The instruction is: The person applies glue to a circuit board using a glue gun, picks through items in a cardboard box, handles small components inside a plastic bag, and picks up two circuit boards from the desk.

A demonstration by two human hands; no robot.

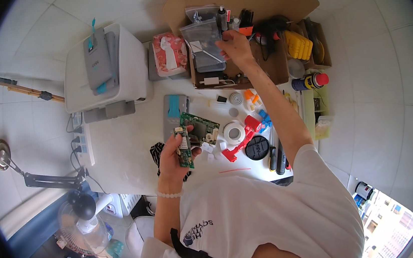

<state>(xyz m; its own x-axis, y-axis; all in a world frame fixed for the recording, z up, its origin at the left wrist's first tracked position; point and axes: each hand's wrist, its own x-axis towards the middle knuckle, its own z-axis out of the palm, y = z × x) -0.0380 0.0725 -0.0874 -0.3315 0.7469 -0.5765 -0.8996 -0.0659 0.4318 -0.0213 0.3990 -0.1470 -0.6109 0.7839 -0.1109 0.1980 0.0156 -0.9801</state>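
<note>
In my left hand (170, 159) is a small green circuit board (184, 149), gripped upright between thumb and fingers. A larger green circuit board (205, 125) sits right behind it against the fingers; whether the hand grips it too is hard to see. My right hand (236, 48) reaches into an open cardboard box (266, 75) at the back. Its fingers close at the right edge of a clear plastic zip bag (202, 36). Across the bag lies a thin white stick (213, 56). Small bottles (223, 18) stand behind that hand.
On the white table lie a white tape roll (233, 133), a red plastic tool (243, 140), a round black lid (257, 147) and screwdrivers (280, 159). A tissue pack (170, 54) and a white printer (129, 61) stand back left; a spray can (310, 82) is at right.
</note>
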